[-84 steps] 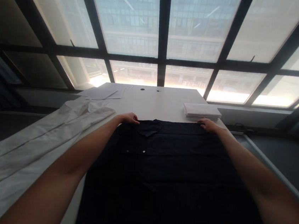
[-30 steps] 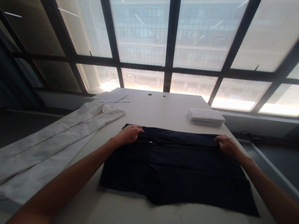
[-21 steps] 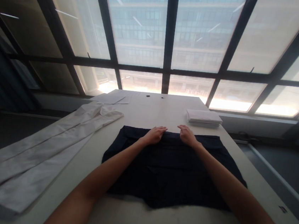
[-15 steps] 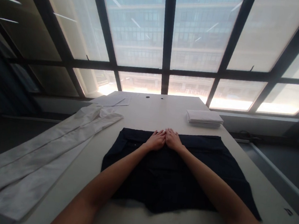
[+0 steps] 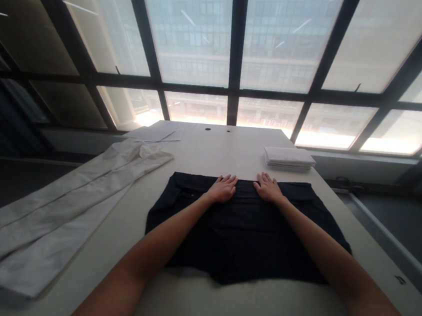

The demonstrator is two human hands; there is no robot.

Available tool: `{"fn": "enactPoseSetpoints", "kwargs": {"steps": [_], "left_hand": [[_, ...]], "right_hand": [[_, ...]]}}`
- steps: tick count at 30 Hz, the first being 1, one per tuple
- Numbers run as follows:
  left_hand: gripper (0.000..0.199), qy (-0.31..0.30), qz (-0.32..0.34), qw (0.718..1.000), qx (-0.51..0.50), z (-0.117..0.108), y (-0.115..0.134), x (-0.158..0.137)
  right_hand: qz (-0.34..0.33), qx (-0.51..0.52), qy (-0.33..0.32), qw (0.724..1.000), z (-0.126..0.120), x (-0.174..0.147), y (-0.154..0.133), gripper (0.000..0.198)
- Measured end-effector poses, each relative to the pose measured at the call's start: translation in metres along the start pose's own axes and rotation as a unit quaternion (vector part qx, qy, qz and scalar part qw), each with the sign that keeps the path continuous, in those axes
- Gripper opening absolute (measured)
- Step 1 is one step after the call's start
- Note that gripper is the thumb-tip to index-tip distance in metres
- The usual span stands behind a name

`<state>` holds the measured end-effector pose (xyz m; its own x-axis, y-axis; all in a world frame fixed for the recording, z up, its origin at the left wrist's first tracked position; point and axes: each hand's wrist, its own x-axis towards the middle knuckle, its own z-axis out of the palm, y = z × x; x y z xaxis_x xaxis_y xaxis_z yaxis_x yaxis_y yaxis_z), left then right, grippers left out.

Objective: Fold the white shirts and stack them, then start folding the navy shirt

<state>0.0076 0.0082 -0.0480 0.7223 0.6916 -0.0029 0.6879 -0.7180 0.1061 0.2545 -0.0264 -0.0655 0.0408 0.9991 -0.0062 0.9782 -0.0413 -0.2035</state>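
A dark navy folded garment lies spread on the white table; its exact kind I cannot make out. Flat on its far edge, left of the middle, rests my left hand, fingers stretched out. My right hand lies on the same far edge, right of the middle, also with fingers extended. A gap of dark cloth shows between the two hands. Neither hand grips anything. The garment's near edge is uneven, and my forearms cross over its sides.
Along the table's left side stretches a long white garment, with paper sheets beyond it. A folded white cloth stack sits at the back right. Large windows stand behind the table. A small dark mark shows at the right edge.
My hands were together at the middle of the far edge. My right hand has slid to the right, while my left hand stays near its spot. The view has tilted slightly down.
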Motion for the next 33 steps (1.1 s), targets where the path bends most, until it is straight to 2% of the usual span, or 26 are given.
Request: {"fn": "enactPoseSetpoints", "kwargs": {"steps": [9,14,18,25,33], "left_hand": [[0.059,-0.003,-0.001,1.0,-0.006,-0.001,0.0,0.0],[0.059,0.002,-0.004,1.0,-0.012,0.002,0.0,0.001],[0.062,0.017,-0.02,0.999,-0.019,0.003,-0.001,0.002],[0.068,0.031,-0.081,0.996,-0.026,0.003,0.0,-0.001],[0.066,-0.024,-0.101,0.994,-0.022,-0.004,-0.013,-0.01]], "right_hand": [[0.1,-0.032,0.016,0.994,-0.013,-0.017,0.106,0.072],[0.121,-0.045,0.011,0.992,-0.017,-0.021,0.143,0.073],[0.127,-0.04,0.031,0.991,-0.014,-0.021,0.151,0.072],[0.122,-0.039,0.037,0.991,-0.015,-0.022,0.148,0.07],[0.123,-0.047,0.029,0.991,-0.015,-0.022,0.149,0.071]]}}
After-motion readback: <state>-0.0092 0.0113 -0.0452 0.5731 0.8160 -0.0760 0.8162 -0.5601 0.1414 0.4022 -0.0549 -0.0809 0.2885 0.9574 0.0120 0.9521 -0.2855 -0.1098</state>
